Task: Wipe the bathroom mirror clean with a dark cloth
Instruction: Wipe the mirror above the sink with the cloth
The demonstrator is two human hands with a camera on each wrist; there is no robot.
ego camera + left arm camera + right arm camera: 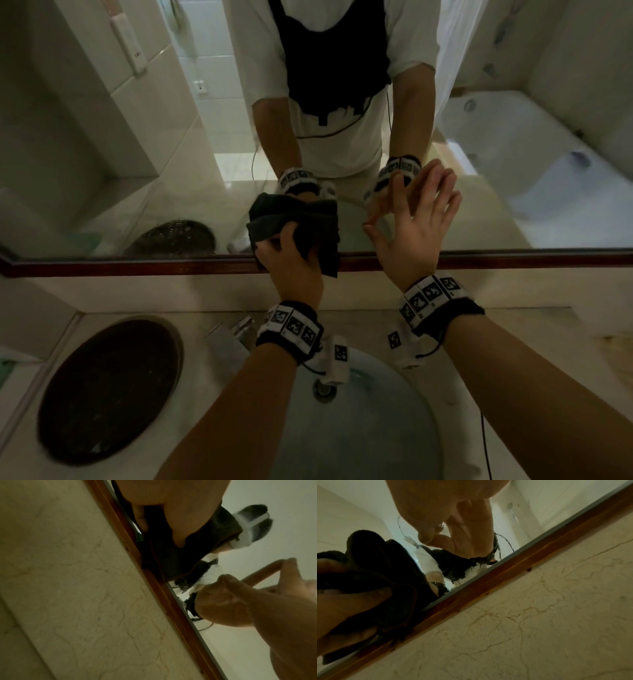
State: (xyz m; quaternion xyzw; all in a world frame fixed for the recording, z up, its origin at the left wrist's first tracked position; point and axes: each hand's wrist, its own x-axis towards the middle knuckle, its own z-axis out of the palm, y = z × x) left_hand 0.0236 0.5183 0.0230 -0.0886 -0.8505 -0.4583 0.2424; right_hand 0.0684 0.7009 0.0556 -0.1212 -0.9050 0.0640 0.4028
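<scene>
The mirror (102,154) fills the wall above a brown wooden lower frame (513,262). My left hand (284,246) grips a bunched dark cloth (291,214) and holds it against the glass just above the frame; a corner hangs over the wood. My right hand (418,212) is raised to the right of the cloth, fingers straight and spread, thumb tip meeting its reflection. It holds nothing. The left wrist view shows the left hand (171,507) on the cloth (175,558). The right wrist view shows the right hand (453,520) and the cloth (382,563).
Below the frame runs a marble backsplash (137,291). The sink basin (359,411) lies under my forearms, with a chrome faucet (233,335) behind my left wrist. A dark round mat (109,387) lies on the counter at left. A thin black cable (484,445) hangs by my right arm.
</scene>
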